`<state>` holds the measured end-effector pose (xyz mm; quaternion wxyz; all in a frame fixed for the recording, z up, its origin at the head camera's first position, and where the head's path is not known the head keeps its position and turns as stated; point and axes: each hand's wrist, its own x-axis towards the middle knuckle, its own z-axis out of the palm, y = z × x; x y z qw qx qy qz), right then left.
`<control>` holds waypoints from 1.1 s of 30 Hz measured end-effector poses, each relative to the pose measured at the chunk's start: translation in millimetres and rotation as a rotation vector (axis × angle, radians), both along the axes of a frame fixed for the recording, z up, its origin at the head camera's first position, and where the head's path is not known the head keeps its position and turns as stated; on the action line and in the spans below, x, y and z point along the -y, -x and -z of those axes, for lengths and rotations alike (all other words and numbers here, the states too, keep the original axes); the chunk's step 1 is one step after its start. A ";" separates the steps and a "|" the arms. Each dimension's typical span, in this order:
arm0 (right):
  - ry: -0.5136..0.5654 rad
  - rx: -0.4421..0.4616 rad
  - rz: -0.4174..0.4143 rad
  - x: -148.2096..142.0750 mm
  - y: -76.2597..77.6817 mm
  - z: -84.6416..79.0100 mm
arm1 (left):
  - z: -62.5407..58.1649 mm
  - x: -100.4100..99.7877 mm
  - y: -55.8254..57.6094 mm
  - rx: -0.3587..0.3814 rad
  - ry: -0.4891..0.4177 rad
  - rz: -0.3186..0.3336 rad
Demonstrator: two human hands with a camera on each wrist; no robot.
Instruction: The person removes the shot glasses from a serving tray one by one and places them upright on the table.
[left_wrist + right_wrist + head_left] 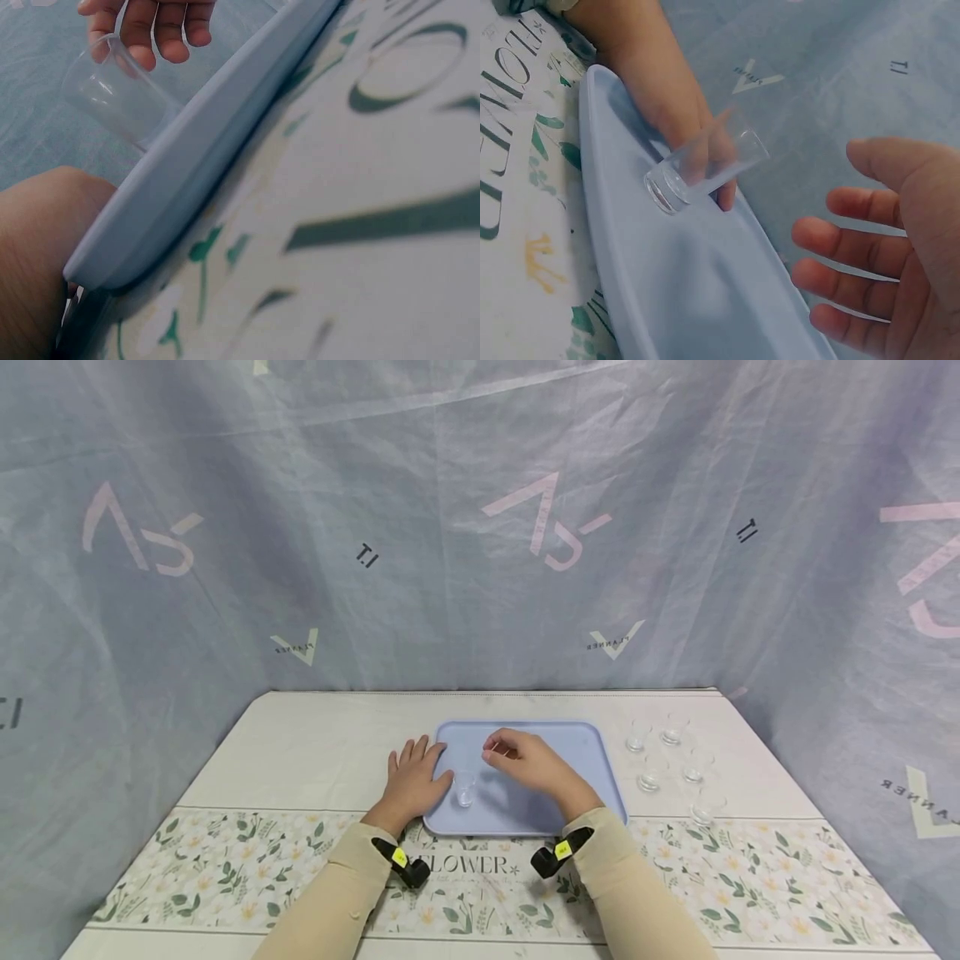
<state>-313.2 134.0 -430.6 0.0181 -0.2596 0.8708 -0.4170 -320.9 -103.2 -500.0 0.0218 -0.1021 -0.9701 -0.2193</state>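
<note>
A clear drinking glass [465,790] stands upright on the left part of a light blue tray [525,820]. My left hand [417,782] rests at the tray's left rim, fingers spread and thumb reaching over the edge toward the glass. Above the middle of the tray is my right hand [528,763], its fingers loosely bent. In the right wrist view nothing lies between that hand's thumb and fingers [847,276], and the glass [705,166] is a short way off from them. The left wrist view has the glass [120,94] just inside the raised tray rim.
To the right of the tray stand several more clear glasses [649,774] on the table. The white cloth [315,752] under everything has a flowered band [480,893] along the front. A grey curtain [450,610] hangs behind the table and at both sides.
</note>
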 end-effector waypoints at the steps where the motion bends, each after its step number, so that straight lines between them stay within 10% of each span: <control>1: 0.003 0.000 -0.019 0.3 0.7 1.1 | 0.2 0.2 0.2 -0.002 0.000 0.000; 12: -0.076 0.105 -0.171 14.8 -2.7 13.4 | -0.5 0.3 -0.2 -0.013 -0.007 0.008; 22: -0.098 -0.025 -0.174 26.0 -6.0 23.6 | -1.3 1.4 -0.6 -0.021 0.017 0.016; 33: -0.077 -0.155 -0.010 -17.1 -12.3 17.4 | 1.3 0.4 -0.8 -0.023 -0.021 0.014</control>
